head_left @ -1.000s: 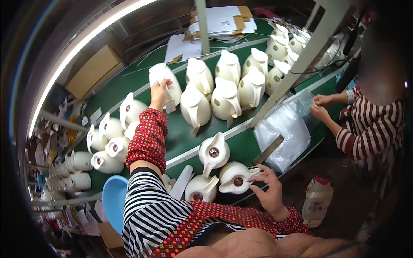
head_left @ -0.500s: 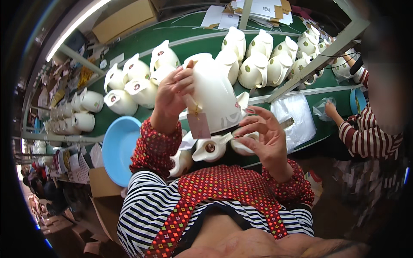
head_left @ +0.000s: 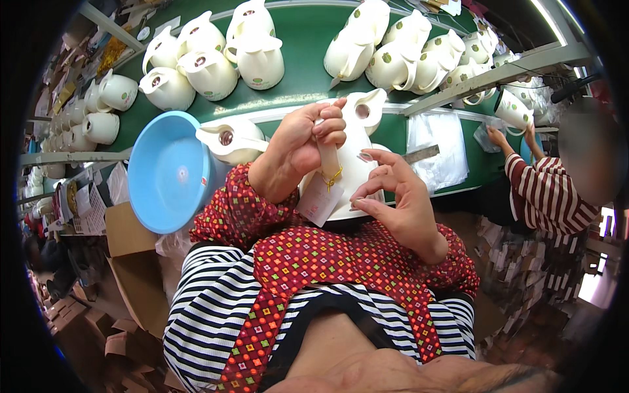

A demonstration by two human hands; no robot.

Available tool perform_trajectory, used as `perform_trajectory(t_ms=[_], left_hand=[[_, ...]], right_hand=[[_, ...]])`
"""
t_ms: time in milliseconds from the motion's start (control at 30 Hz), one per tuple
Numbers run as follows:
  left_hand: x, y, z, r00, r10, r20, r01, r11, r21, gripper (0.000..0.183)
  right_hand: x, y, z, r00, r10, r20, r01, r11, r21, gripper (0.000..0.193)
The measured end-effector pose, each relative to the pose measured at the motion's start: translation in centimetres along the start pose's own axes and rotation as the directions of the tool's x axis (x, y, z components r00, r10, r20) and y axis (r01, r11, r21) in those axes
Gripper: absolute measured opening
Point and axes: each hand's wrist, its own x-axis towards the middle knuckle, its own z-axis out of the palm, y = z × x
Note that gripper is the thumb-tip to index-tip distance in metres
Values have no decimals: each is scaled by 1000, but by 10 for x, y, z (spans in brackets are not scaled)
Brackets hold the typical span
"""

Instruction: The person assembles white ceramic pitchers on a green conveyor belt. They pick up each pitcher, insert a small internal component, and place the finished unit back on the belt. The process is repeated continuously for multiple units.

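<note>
**One White Jug (head_left: 352, 173), One Tag (head_left: 321, 198) at the Green Bench (head_left: 303, 46)**

Held before the wearer's chest, the jug hangs by its handle from a closed left hand (head_left: 301, 141). The right hand (head_left: 407, 213) has thumb and index tips nearly meeting over the body; whether they pinch anything cannot be told. Six jugs (head_left: 213, 77) cluster beyond, left; one blue basin (head_left: 162, 173) sits nearer. One co-worker (head_left: 547, 190), right, handles another jug (head_left: 513, 111).

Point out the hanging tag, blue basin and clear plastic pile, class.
Hanging tag (head_left: 320, 200): head view, middle of its face.
Blue basin (head_left: 168, 171): head view, bare inside.
Clear plastic pile (head_left: 445, 164): head view, top surface.
</note>
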Motion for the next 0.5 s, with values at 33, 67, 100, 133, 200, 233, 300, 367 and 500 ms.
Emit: perform_trajectory(t_ms=[33, 67, 100, 133, 200, 233, 300, 367, 500], left_hand=[[0, 0, -1, 1000, -4, -3, 4, 1000, 2, 27], [1, -1, -2, 1000, -8, -6, 8, 1000, 4, 26], [1, -1, -2, 1000, -11, -5, 11, 1000, 9, 26], [1, -1, -2, 1000, 2, -23, -1, 1000, 19, 25], [0, -2, -2, 999, 19, -27, -19, 1000, 19, 25], [0, -2, -2, 999, 28, -30, -27, 999, 21, 25], [0, -2, -1, 999, 29, -34, -28, 999, 31, 25], [-2, -2, 1, 998, 35, -44, -33, 999, 39, 24], [-4, -2, 1, 998, 37, -42, -35, 998, 51, 24]], right_hand=[[0, 0, 2, 1000, -5, 16, 6, 1000, -25, 64], [0, 0, 4, 999, -10, 32, 11, 999, -49, 65], [0, 0, 5, 999, -19, 46, 23, 997, -75, 66], [0, 1, 7, 999, -19, 45, 23, 996, -90, 67], [0, 3, 10, 999, -11, 44, 16, 992, -128, 68], [0, 5, 12, 999, -8, 42, 14, 989, -145, 68], [-2, 8, 16, 1000, 4, 25, -1, 990, -143, 69], [-4, 9, 20, 1000, 17, 7, -16, 989, -149, 65], [-7, 14, 22, 999, -50, 7, 50, 970, -237, 43]])
